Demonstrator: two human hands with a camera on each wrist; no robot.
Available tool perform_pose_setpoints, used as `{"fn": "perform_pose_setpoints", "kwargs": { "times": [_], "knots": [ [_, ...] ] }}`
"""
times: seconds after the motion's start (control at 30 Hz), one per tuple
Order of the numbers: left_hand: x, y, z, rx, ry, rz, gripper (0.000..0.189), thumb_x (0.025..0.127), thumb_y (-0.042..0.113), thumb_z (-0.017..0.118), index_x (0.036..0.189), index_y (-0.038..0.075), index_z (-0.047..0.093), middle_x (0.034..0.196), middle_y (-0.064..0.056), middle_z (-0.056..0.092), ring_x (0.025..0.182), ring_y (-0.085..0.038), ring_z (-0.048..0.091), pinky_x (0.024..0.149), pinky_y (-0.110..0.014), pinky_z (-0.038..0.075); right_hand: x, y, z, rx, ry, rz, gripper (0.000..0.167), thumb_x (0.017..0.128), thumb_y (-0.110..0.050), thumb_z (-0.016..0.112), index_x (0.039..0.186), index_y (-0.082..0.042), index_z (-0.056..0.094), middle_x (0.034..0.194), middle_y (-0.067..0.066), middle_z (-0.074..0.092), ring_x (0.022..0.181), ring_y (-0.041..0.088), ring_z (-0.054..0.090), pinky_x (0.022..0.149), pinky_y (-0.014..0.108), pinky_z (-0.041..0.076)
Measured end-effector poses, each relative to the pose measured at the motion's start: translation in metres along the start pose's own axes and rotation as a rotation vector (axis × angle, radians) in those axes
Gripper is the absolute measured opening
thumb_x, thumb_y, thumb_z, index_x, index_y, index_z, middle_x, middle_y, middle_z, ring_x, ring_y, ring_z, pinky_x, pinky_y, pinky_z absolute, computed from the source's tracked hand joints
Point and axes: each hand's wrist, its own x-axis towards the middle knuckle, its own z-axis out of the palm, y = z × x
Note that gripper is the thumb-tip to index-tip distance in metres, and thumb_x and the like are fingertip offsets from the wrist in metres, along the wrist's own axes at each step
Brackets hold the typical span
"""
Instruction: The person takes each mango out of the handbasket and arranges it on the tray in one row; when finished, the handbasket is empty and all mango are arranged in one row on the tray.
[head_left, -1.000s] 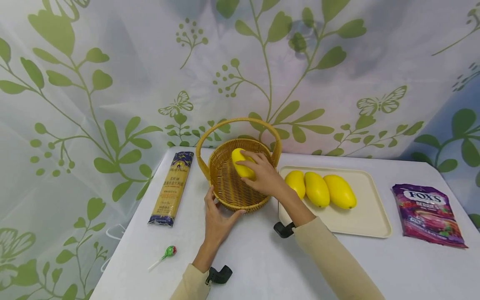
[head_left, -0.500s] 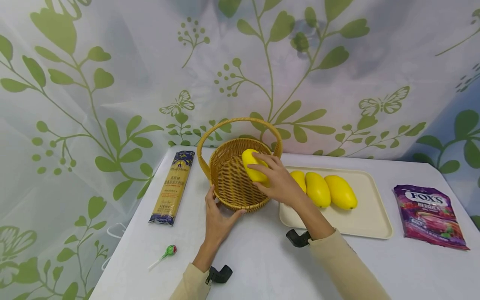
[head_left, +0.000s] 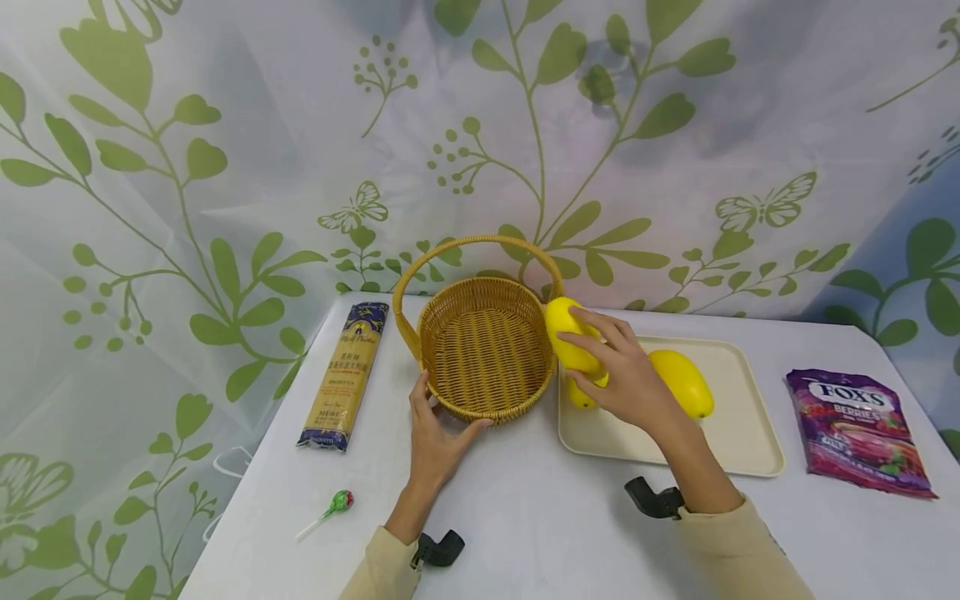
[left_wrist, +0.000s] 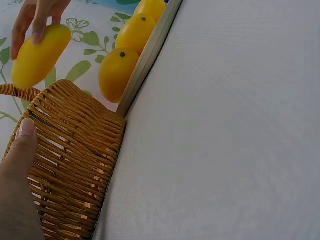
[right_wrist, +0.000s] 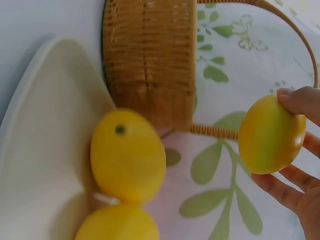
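My right hand (head_left: pixel 600 362) grips a yellow mango (head_left: pixel 570 337) in the air, just right of the wicker basket (head_left: pixel 483 392) and above the left end of the cream tray (head_left: pixel 738 433). The right wrist view shows the held mango (right_wrist: pixel 271 135) in my fingertips (right_wrist: pixel 300 100) beyond the basket (right_wrist: pixel 150 55). My left hand (head_left: pixel 437 433) rests with spread fingers against the basket's near wall; its thumb (left_wrist: pixel 20 150) lies on the wicker (left_wrist: pixel 75 165). Nothing lies in the basket. Mangoes lie on the tray: one (head_left: pixel 681 383) in plain sight, another (head_left: pixel 581 396) partly hidden under my hand.
A long pasta packet (head_left: pixel 345 375) lies left of the basket and a lollipop (head_left: pixel 337 502) near the table's front left edge. A purple candy bag (head_left: pixel 858 429) lies right of the tray. A leaf-print curtain hangs close behind the table.
My right hand lifted the mango out of the basket and carried it right, over the tray's left end. The left hand and the basket stayed put.
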Motion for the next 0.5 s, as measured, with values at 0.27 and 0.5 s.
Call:
{"fn": "perform_pose_setpoints", "kwargs": {
  "times": [0.27, 0.5],
  "knots": [
    [-0.001, -0.001, 0.0, -0.003, -0.006, -0.014, 0.12, 0.069, 0.045, 0.088, 0.155, 0.005, 0.014, 0.15, -0.021, 0.032, 0.13, -0.035, 0.046, 0.1, -0.045, 0.05, -0.026, 0.027, -0.028, -0.054, 0.064, 0.041, 0.057, 0.071, 0.001, 0.084, 0.124, -0.008, 0.065, 0.147, 0.014, 0.046, 0.124, 0.039, 0.043, 0.091, 0.059, 0.048],
    [-0.001, -0.002, 0.0, -0.009, -0.009, -0.025, 0.12, 0.069, 0.046, 0.088, 0.155, 0.005, 0.014, 0.15, -0.02, 0.032, 0.13, -0.034, 0.046, 0.1, -0.044, 0.05, -0.048, 0.052, -0.048, -0.084, 0.094, 0.111, 0.057, 0.069, 0.005, 0.083, 0.122, -0.006, 0.066, 0.145, 0.018, 0.047, 0.12, 0.044, 0.043, 0.089, 0.065, 0.045]
  ]
}}
